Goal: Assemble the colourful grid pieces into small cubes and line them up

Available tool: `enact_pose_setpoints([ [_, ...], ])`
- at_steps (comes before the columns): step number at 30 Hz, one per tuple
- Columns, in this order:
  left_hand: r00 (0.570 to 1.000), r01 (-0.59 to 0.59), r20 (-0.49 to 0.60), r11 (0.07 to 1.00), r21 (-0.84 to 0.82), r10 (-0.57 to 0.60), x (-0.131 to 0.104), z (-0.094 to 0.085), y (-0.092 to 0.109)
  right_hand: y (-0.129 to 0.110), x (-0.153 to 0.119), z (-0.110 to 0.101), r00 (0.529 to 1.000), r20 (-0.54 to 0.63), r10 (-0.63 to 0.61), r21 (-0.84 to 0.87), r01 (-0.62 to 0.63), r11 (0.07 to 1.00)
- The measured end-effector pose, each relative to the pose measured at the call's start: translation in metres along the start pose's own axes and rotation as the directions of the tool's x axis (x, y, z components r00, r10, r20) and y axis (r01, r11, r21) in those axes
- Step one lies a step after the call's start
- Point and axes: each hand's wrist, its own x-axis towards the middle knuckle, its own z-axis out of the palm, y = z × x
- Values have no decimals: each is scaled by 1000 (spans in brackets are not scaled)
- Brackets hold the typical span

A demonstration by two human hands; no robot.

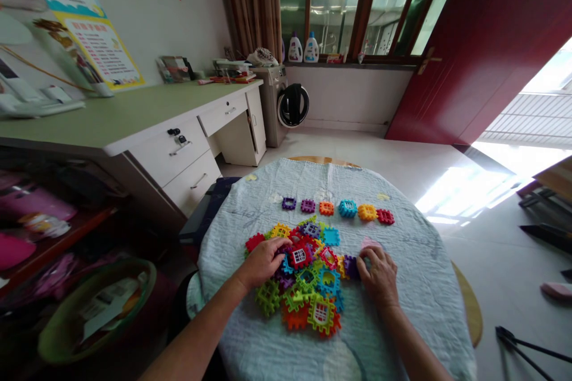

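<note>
A heap of colourful plastic interlocking blocks (308, 277) lies in the middle of the cloth-covered table. My left hand (264, 261) rests at the heap's left side, its fingers bent and close together beside a red block with a white window (299, 256). What its fingertips grip, if anything, is hidden. To the right of the heap, my right hand (379, 272) is curled over the cloth, with a bit of green showing under its fingers. A purple block (351, 266) sits against its thumb. Beyond the heap runs a row of blocks, among them a blue stack (347, 208) and an orange block (326, 208).
The round table wears a pale blue cloth (415, 286). On the left stand a desk (134, 107) with drawers and a bin (53, 333) holding papers. Farther off are a washing machine (271, 101) with its door ajar and a red door (473, 47).
</note>
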Motion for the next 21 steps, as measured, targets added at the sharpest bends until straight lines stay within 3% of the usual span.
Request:
enact_pose_setpoints([
  [3,991,75,-111,996,-37,-79,1,-1,-5,0,0,0,1000,-3,-6,-4,6,1000],
  [7,976,130,-168,990,-59,-138,3,-9,-9,-1,0,-2,1000,3,-6,4,6,1000],
  [12,965,123,-217,983,-134,-150,4,-19,-10,-3,1,-3,1000,9,6,4,-6,1000],
  [16,972,118,-186,983,-142,-143,7,-21,-18,-3,1,-2,1000,6,1,-5,-1,1000],
  [21,933,83,-352,997,8,-75,2,-27,-30,-1,1,-2,1000,-8,-13,-25,13,1000],
])
